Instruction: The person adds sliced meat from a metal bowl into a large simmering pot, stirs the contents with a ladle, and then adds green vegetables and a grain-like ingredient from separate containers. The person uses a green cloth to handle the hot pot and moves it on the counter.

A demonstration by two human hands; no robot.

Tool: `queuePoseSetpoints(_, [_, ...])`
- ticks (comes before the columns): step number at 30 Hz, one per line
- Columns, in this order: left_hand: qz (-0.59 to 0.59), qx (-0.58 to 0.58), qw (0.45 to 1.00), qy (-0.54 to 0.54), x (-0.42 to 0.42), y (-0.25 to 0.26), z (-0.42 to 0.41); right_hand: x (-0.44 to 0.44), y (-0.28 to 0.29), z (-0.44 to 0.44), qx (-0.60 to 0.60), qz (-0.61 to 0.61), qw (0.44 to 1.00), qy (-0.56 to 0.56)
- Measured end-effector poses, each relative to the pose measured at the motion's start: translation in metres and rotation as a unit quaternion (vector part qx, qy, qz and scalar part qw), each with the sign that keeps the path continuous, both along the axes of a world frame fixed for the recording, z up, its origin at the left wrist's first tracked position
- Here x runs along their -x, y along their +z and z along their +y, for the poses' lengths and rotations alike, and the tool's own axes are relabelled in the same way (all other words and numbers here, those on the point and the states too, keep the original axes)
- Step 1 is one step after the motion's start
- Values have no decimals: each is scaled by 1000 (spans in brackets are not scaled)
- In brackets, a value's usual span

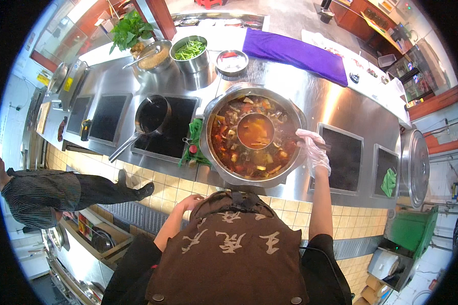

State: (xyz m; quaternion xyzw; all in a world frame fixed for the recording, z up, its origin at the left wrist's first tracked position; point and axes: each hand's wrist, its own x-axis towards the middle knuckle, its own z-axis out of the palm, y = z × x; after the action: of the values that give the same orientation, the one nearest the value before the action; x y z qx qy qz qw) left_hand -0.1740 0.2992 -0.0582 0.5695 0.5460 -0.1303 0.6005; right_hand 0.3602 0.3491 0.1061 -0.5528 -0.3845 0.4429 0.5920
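Note:
A large steel hot pot (302, 152) stands before me, full of red-brown broth with pieces of vegetables. In its middle sits a round inner well (256, 130) of orange broth. My right hand (313, 146), in a clear plastic glove, is at the pot's right rim. It grips what look like dark chopsticks (323, 146), whose back ends stick out to the right; their tips are hard to make out over the broth. My bare left hand (192, 202) rests low by the brown apron (229, 267) at my waist, its fingertips partly hidden.
Left of the pot are a green cloth (195, 131) and a dark-filled saucepan (152, 114), its handle towards me. Behind stand a pot of green vegetables (190, 49), a bowl of brown grains (152, 57) and a purple towel (294, 55). Another person (61, 190) stands at left.

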Motion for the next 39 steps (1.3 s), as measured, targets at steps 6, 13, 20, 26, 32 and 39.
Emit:
queuePoseSetpoints(6, [-9,12,1000,-6,1,-5,5,-26,36,11,58,-37,998,12])
queuePoseSetpoints(13, [-25,21,999,34,-6,-23,4,5,42,48,20,-100,992,-80])
queuePoseSetpoints(20, [0,11,999,39,9,-24,-4,3,28,34,69,-134,985,88])
queuePoseSetpoints(26, [34,-37,999,-9,-10,-14,2,-6,88,90,182,-206,961,3])
queuePoseSetpoints(32, [4,-50,999,-15,3,-14,4,62,70,104,96,-312,940,97])
queuePoseSetpoints(39, [59,-44,997,29,25,-29,-29,48,49,90,74,-241,957,144])
